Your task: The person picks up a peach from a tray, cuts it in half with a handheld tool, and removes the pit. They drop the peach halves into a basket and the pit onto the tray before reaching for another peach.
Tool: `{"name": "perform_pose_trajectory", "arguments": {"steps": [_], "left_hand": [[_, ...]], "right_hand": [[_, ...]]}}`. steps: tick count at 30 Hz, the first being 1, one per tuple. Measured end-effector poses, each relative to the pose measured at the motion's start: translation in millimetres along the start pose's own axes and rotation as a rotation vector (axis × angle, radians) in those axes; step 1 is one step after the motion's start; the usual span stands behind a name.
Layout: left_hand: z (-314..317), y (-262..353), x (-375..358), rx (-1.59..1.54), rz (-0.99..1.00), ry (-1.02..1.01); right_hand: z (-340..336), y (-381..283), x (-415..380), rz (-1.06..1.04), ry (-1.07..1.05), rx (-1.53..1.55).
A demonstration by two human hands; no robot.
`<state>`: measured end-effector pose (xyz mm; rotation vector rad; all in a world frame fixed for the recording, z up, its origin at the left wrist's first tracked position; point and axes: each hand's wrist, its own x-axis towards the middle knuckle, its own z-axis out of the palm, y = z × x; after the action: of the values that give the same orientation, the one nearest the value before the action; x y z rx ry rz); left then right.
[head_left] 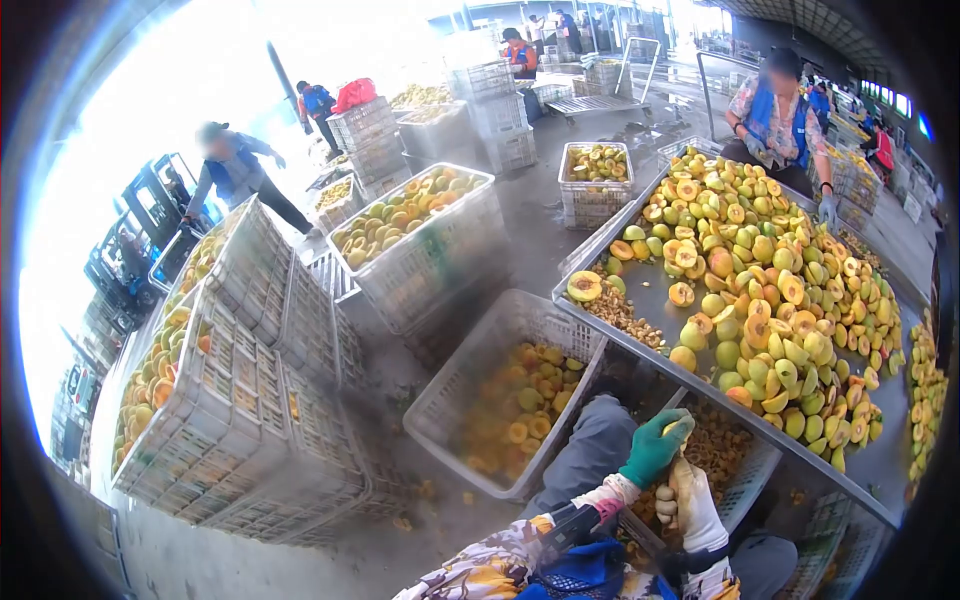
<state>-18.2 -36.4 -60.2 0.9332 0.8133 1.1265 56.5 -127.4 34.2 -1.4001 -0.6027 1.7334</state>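
My left hand [655, 452], in a green glove, is closed and raised at the lower right, close above my right hand [693, 500]. The right one wears a white glove, its fingers curled. A pale yellow patch shows at the top of the green glove; whether it is fruit or stained glove I cannot make out. Beneath the hands is a crate [757, 480] with brownish pits and scraps. In front of them, a metal table [652, 292] bears a heap of halved peaches [760, 285]. A pale crate [425, 412] beside my leg holds more peach halves.
Tall stacked crates [250, 430] of fruit stand at the left. A big fruit-filled bin [430, 245] and a smaller crate [597, 205] lie beyond. Across the table is a person in a blue vest [775, 120]; another person [235, 165] bends near a forklift [150, 215].
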Motion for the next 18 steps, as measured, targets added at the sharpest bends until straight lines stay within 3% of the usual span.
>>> {"name": "perform_pose_trajectory", "arguments": {"steps": [1,4,5,9,10,13,14,16,18], "left_hand": [[3.4,3.1,-1.5,-0.126,-0.021,0.032],[-9.4,24.3,11.6,0.044,-0.277,-0.344],[-7.2,22.9,9.1,0.015,-0.279,-0.346],[9.0,-11.5,-3.8,-0.24,-0.192,-0.252],[10.4,-21.2,-3.7,-0.319,-0.178,-0.217],[21.8,19.7,-11.6,-0.661,-0.405,0.067],[7.8,23.7,-2.9,-0.614,-0.317,0.06],[-20.5,30.7,12.6,-0.541,-0.16,0.045],[-54.3,62.2,5.1,-0.437,0.024,0.201]], "right_hand": [[-1.4,-0.8,-1.2,0.006,-0.019,-0.007],[-9.7,1.5,-3.8,0.039,-0.099,0.065],[-14.7,8.6,-3.5,0.052,-0.141,0.156],[-42.6,55.8,19.9,0.125,-0.502,0.737],[-45.4,62.6,22.8,0.112,-0.529,0.798],[-25.6,54.5,-9.4,-0.147,-0.391,0.755],[-27.4,55.9,-16.0,-0.206,-0.361,0.611],[-27.1,59.1,-13.2,-0.493,0.103,0.026],[-98.2,112.6,47.4,-0.729,0.509,-0.981]]}}
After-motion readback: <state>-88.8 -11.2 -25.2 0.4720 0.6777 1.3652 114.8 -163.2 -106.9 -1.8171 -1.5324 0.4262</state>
